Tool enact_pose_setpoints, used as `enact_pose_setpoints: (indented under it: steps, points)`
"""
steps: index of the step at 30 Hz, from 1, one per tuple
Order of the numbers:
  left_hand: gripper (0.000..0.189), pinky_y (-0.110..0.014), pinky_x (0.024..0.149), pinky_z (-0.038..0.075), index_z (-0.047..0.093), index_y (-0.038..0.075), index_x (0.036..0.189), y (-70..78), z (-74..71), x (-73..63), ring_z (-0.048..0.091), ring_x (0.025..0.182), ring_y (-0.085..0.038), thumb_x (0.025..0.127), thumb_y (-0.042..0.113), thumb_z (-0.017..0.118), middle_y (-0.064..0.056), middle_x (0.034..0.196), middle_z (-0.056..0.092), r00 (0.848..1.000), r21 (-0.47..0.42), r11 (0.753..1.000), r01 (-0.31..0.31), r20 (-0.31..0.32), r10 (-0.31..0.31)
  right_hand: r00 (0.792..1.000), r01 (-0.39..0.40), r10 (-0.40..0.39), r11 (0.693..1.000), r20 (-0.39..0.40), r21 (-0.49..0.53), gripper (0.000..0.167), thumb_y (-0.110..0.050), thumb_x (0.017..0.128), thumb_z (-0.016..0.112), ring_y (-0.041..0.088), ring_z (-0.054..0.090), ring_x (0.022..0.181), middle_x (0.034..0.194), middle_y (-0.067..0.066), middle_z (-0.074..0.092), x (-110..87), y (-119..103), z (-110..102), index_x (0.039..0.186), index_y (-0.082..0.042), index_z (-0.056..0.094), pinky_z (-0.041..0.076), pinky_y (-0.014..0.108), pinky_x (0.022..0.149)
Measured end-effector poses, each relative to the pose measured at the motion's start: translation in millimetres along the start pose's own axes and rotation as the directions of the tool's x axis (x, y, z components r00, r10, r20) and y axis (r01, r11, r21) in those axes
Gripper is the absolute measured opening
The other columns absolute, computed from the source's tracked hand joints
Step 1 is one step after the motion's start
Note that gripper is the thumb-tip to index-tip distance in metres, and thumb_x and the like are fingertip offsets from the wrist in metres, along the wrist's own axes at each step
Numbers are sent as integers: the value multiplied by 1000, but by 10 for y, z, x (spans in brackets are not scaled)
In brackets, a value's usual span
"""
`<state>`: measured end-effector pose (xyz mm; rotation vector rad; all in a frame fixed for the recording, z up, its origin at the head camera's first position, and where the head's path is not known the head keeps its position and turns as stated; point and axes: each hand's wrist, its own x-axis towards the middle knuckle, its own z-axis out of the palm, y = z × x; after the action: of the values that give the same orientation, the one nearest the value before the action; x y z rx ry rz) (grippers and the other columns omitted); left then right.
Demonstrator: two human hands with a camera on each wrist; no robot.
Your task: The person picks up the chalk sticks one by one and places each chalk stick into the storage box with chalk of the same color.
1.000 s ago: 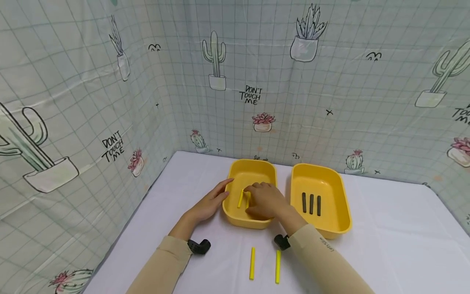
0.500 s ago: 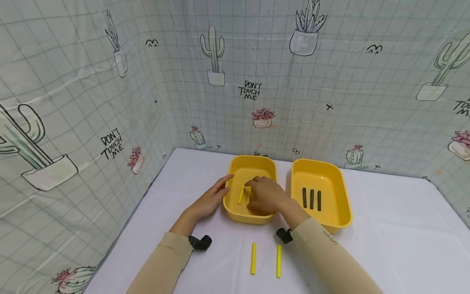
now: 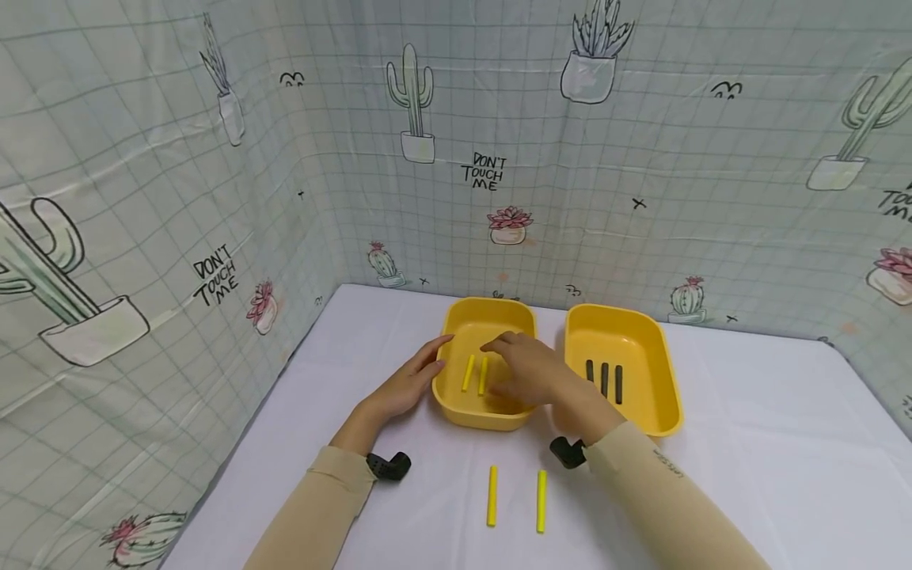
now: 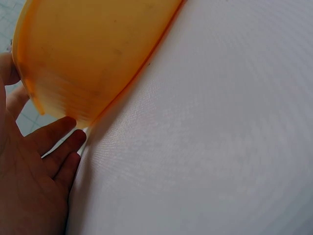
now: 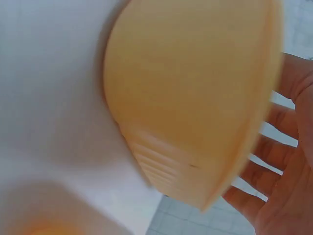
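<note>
Yellow sticks [image 3: 468, 373], two side by side, lay in the tray [image 3: 479, 332] between your hands. Your left hand [image 3: 406, 384] rested against that tray's wall, its fingers spread and loosely extended. Your right hand [image 3: 532, 369] hung over the tray's other side, thumb and fingers parted wide and gripping nothing, just beside the closer stick. Two loose sticks [image 3: 492, 495], also yellow, lay on the table [image 3: 420, 514], nearer you than either hand. Right of your right hand stood a second tray [image 3: 630, 339] with three dark sticks [image 3: 618, 385], your right wrist partly covering them.
</note>
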<state>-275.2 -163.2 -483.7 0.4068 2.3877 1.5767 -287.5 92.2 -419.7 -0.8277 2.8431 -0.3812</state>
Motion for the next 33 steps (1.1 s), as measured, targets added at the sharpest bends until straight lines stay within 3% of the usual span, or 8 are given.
enact_pose_setpoints:
  steps: [10, 21, 25, 33]
  points:
    - [49, -56, 131, 14, 32, 40, 161, -27, -5, 42, 20, 161, -28, 113, 34, 40, -3, 172, 26, 1000, 2, 1000, 0, -7, 0, 994, 59, -51, 995, -96, 75, 61, -35, 90, 82, 32, 53, 139, 150, 8, 56, -308, -49, -138, 145, -18, 60, 45, 52, 117]
    - [49, -57, 131, 13, 33, 42, 160, -8, 3, -40, 19, 161, -28, 113, 36, 41, -2, 173, 26, 999, 25, 999, 32, -11, -31, 962, 152, -119, 981, -248, 119, 62, -35, 86, 86, 26, 58, 133, 146, 1, 59, -821, -121, -35, 142, -21, 61, 51, 50, 111]
    - [48, -56, 131, 13, 33, 42, 160, -11, -3, -13, 20, 161, -27, 113, 35, 40, -1, 172, 26, 1000, 25, 1000, 12, -13, -11, 951, 159, -117, 979, -285, 127, 60, -35, 86, 86, 20, 59, 130, 144, -5, 59, -951, -136, -34, 140, -25, 62, 52, 46, 111]
    - [49, -56, 131, 12, 32, 42, 160, 0, -2, -4, 18, 162, -26, 113, 37, 40, 0, 173, 24, 1000, 1, 1000, 6, -6, -6, 955, 175, -142, 979, -261, 106, 53, -39, 87, 84, 13, 63, 119, 134, -10, 62, -1118, -221, -65, 135, -27, 64, 56, 40, 104]
